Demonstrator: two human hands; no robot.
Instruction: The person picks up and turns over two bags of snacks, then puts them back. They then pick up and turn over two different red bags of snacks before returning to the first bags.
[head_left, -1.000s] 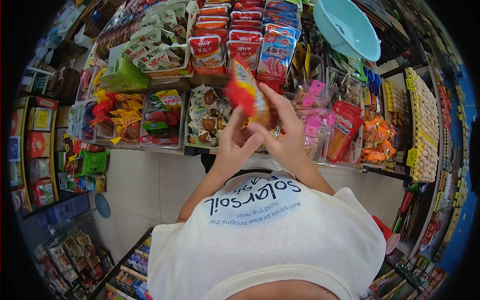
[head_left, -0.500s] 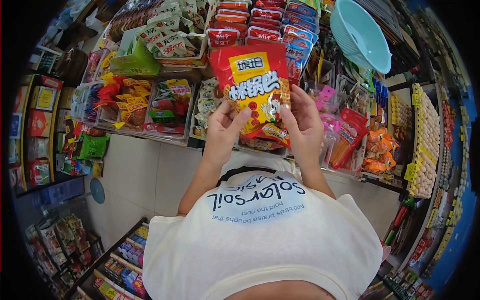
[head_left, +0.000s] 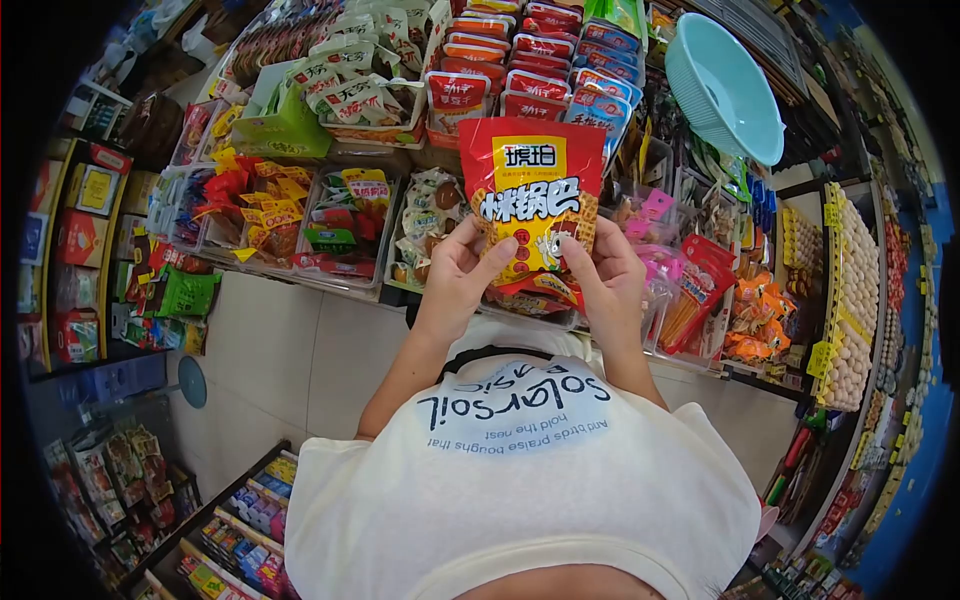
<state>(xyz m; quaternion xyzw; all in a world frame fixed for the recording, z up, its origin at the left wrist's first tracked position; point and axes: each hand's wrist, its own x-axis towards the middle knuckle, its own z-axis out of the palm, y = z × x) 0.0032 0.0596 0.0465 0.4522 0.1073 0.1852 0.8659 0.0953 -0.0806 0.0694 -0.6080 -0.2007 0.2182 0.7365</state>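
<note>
Red snack bag (head_left: 535,190): head view, held upright in front of the person's chest, level with the near edge of the shelf display, printed face toward the camera (yellow label at the top, large white characters across the middle).

Left hand (head_left: 455,275): grips the bag's lower left corner. The thumb lies on the printed face and the remaining fingers are curled behind the bag, pinching it.

Right hand (head_left: 608,275): grips the lower right corner in the same way, thumb on the front and fingers pressed together behind.

A second red packet (head_left: 535,290) shows just below the bag, between the two hands. Which hand holds it cannot be told.

Surroundings:
- Clear bins (head_left: 335,225) of wrapped snacks stand in a row behind the bag, far from the person.
- Stacked red and blue pouches (head_left: 520,60) fill the shelf above the bins.
- A green carton (head_left: 280,125) sits at far left of those pouches.
- A teal plastic basin (head_left: 720,80) hangs at upper right.
- Egg trays (head_left: 850,290) stand at the right, well apart from the hands.
- A white printed T-shirt (head_left: 510,480) fills the near foreground.
</note>
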